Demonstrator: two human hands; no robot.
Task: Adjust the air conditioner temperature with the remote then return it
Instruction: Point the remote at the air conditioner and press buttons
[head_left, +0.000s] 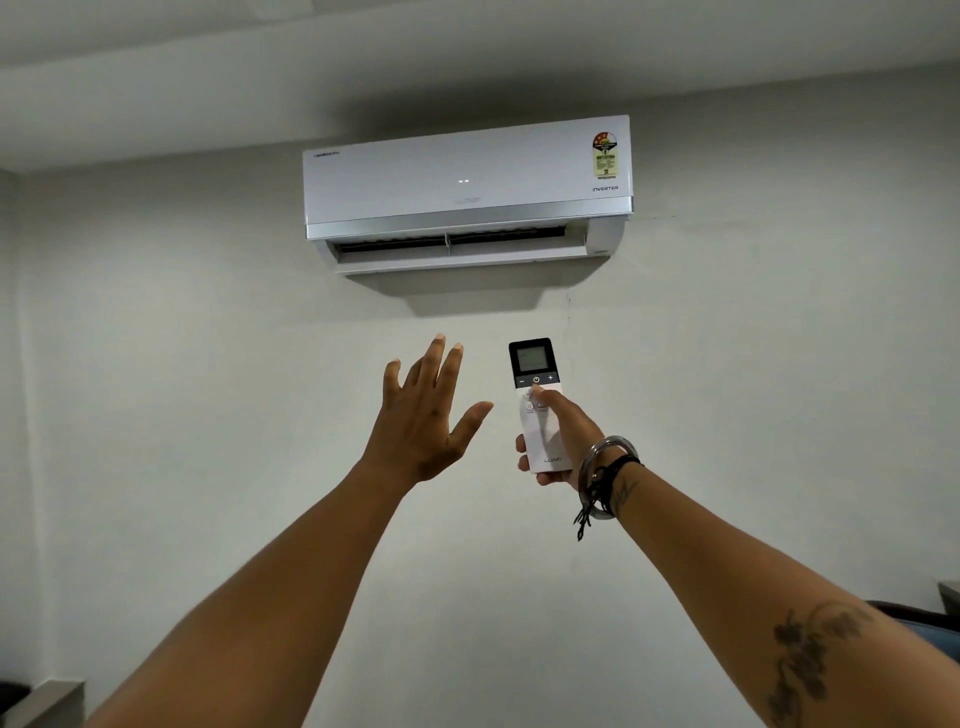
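A white split air conditioner (467, 192) hangs high on the wall, its bottom flap open and two small lights showing on its front. My right hand (563, 441) is raised below it and grips a slim white remote (537, 410) with a dark screen at its top end, pointed up at the unit. The thumb lies on the buttons just under the power key. My left hand (423, 415) is lifted beside the remote, palm to the wall, fingers spread and holding nothing.
A plain pale wall (208, 364) fills the view under a white ceiling (363, 47). A grey ledge (47, 701) shows at the bottom left corner. A dark object (930, 618) sits at the right edge.
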